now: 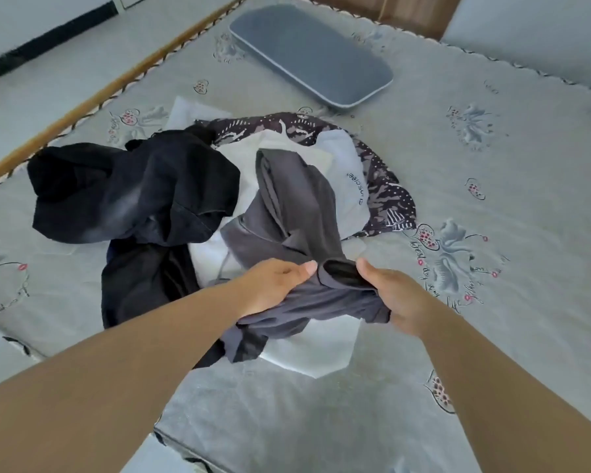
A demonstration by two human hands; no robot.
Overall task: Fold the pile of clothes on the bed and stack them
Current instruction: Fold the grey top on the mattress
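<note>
Two hands (left (pixel 273 285), right (pixel 394 295)) on one grey garment (pixel 297 213).

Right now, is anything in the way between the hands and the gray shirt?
No. The left hand and right hand already grip the gray shirt by its near end. Its far end still lies on the pile, over a white garment.

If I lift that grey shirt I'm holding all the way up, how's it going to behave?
Probably floppy: the grey shirt already sags and creases between the left hand and right hand. It looks light, bunching easily in a pinch. Its far end lies on the white garment, so it may drag that along.
</note>
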